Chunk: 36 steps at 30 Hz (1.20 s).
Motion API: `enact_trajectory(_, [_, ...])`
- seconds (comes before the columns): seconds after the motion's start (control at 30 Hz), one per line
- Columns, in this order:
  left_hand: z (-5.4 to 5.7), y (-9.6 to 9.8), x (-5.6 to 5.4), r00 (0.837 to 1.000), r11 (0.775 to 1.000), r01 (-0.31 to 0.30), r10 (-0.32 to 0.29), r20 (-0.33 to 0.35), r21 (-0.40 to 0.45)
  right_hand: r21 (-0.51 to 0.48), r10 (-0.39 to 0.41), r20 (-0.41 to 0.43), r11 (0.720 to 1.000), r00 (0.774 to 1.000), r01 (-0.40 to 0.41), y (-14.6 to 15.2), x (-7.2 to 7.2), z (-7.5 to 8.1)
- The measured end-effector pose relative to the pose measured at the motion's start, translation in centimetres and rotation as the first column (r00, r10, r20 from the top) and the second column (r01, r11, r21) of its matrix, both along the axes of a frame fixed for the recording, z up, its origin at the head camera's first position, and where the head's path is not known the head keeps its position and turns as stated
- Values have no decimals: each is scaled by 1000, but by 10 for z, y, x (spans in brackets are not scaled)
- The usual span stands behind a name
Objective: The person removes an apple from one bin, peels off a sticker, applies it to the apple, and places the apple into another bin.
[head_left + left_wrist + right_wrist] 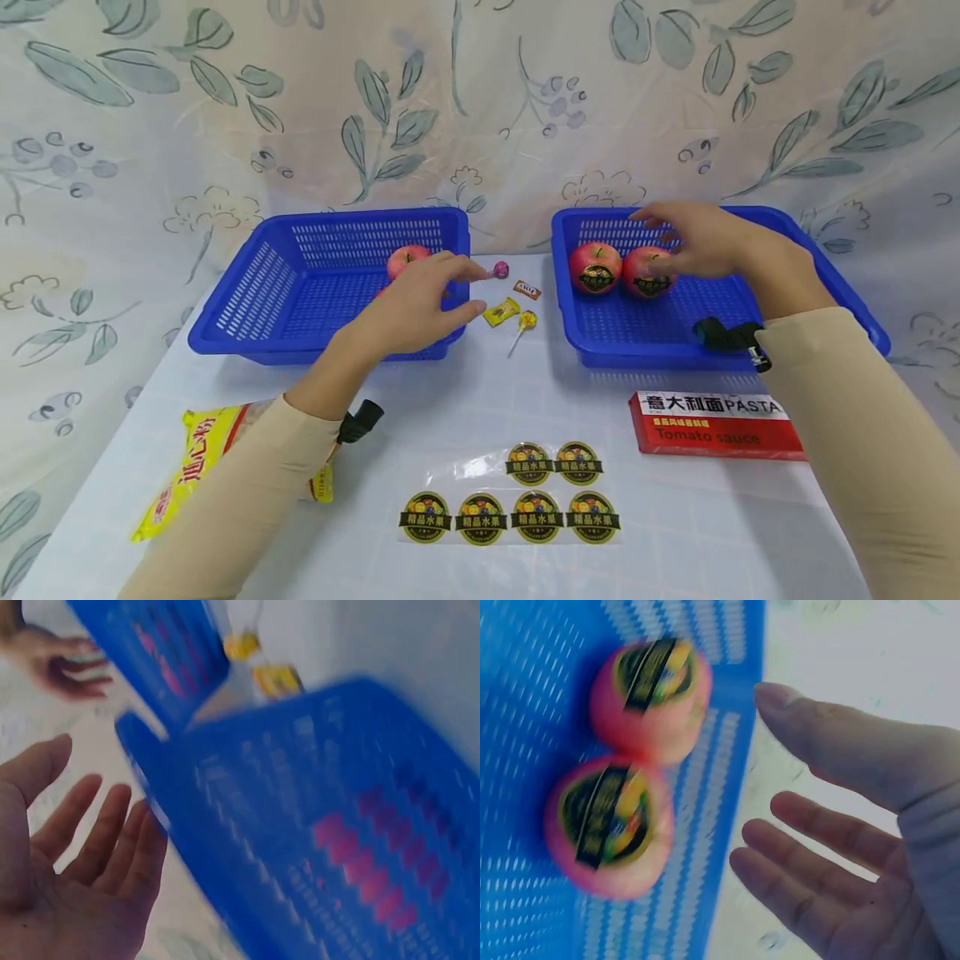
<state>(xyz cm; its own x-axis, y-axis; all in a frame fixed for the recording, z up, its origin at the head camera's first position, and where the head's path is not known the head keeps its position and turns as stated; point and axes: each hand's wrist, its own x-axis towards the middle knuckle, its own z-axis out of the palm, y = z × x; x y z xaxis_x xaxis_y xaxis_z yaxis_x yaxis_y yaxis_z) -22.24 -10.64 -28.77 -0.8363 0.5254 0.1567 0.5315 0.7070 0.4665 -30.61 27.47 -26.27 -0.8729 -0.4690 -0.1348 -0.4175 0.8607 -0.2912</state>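
Observation:
Over the right side of the left blue basket (247, 287) hovers my left hand (408, 304), fingers loosely bent and holding nothing. Partly hidden behind it is a red apple (407, 259) inside that basket, with a bit of another red fruit below. My right hand (701, 242) is above the right blue basket (750, 221), its fingers apart and nothing between them. Two apples with black-and-gold round labels sit side by side in that basket: one apple (595, 267) at its left wall, the other apple (647, 273) close to my right fingertips. In the right wrist view the hand is apart from both apples.
Between the baskets lie a purple lollipop (500, 269), a yellow lollipop (528, 320) and wrapped candies (501, 312). A label sheet (480, 458) is at front centre. A yellow food bag (191, 467) lies left, partly under my forearm; a red pasta box (712, 429) lies right.

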Motion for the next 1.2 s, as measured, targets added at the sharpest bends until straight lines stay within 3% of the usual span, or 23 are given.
enact_trajectory(0.13, [11,-25,-7,998,999,-36,37,60,-26,-46,62,-76,997,995,-66,-19,21,10])
enact_trajectory(0.3, [19,-50,-20,984,998,-58,62,166,-33,-152,101,-140,981,985,-122,-49,45,9])
enact_trajectory(0.57, [30,-80,-43,940,996,3,27,339,-90,-303,238,-200,907,950,-291,-101,72,-12])
enact_trajectory(0.7, [34,-94,-51,896,995,-9,52,440,-98,-374,300,-148,865,942,-334,-126,83,-21])
enact_trajectory(0.83, [34,-107,-59,830,996,-71,88,551,-52,-442,288,-82,847,954,-294,-147,91,-35])
enact_trajectory(0.97, [32,-120,-68,772,993,-109,106,626,-34,-474,217,-38,855,975,-209,-167,93,-52])
enact_trajectory(1.07, [28,-128,-76,739,992,-121,114,665,-35,-481,163,-20,863,986,-152,-181,92,-62])
enact_trajectory(1.13, [25,-133,-82,707,991,-133,116,697,-30,-494,145,-5,860,989,-128,-188,91,-66])
enact_trajectory(1.2, [21,-135,-87,665,990,-141,116,738,-28,-512,131,19,853,991,-103,-193,90,-69])
